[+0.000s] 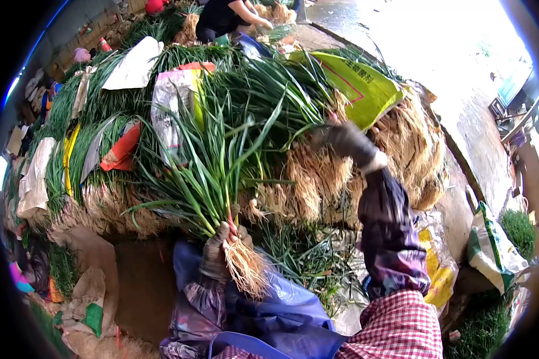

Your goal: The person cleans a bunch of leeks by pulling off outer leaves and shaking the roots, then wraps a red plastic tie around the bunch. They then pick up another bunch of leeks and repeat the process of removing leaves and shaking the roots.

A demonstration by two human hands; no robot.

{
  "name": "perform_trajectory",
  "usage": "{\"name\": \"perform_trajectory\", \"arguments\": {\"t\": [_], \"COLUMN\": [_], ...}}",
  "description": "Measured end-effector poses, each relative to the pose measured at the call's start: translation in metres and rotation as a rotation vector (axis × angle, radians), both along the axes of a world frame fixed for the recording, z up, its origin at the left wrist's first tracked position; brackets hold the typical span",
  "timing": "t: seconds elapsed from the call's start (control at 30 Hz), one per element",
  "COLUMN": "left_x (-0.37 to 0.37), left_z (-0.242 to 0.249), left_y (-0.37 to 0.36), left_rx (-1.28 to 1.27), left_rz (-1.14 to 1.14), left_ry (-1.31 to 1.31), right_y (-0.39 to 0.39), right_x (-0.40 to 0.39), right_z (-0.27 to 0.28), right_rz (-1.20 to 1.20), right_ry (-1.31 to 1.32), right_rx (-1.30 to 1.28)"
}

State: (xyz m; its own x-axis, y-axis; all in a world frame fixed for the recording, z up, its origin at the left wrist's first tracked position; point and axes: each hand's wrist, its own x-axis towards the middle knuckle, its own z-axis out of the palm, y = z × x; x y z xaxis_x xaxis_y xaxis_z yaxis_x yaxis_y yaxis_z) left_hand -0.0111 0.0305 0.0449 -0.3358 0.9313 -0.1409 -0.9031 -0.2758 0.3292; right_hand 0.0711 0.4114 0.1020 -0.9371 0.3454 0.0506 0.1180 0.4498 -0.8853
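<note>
My left hand (217, 251), in a dirty glove, is closed around a bunch of green leafy plants (212, 170) near its pale roots (245, 266). The leaves fan upward and the roots hang down over a blue apron (281, 299). My right hand (345, 142), gloved and smeared by motion, is stretched forward over the big pile, close to brown roots (311, 179) and beside a yellow-green bag (359, 87). Its fingers and anything in them are too blurred to make out.
The pile carries white sacks (133, 64) and a red cloth (121, 148). Loose leaves (302, 254) lie below it. A person (221, 18) crouches at the back. A white-green sack (494, 248) stands at right, and part of another person (27, 269) shows at lower left.
</note>
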Motion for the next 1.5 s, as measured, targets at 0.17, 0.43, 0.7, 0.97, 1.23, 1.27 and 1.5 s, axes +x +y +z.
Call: {"name": "perform_trajectory", "arguments": {"t": [0.17,0.43,0.7,0.97,1.23,1.27,1.5], "left_x": [-0.004,-0.005,-0.005,0.012,0.011,0.016,0.015], "left_z": [-0.023,0.025,-0.021,-0.030,-0.011,0.002,0.000], "left_y": [0.004,0.025,0.044,0.032,0.010,0.010,-0.002], "left_rx": [-0.148,-0.233,-0.367,-0.244,-0.277,-0.254,-0.130], "left_rz": [-0.051,0.090,0.040,0.033,-0.112,-0.082,-0.271], "left_ry": [-0.009,0.049,0.191,0.103,0.011,0.077,-0.051], "right_y": [0.100,-0.058,-0.173,-0.190,-0.182,-0.183,-0.212], "right_x": [-0.052,-0.032,0.039,0.017,0.024,0.019,-0.010], "right_z": [0.010,0.018,-0.034,-0.053,-0.039,-0.038,-0.033], "right_rz": [-0.916,-0.375,0.340,0.011,-0.062,0.127,0.145], "right_ry": [-0.357,0.466,0.089,0.283,0.222,0.224,0.118], "right_rx": [0.624,0.969,0.430,-0.523,-0.947,-1.245,-1.081]}}
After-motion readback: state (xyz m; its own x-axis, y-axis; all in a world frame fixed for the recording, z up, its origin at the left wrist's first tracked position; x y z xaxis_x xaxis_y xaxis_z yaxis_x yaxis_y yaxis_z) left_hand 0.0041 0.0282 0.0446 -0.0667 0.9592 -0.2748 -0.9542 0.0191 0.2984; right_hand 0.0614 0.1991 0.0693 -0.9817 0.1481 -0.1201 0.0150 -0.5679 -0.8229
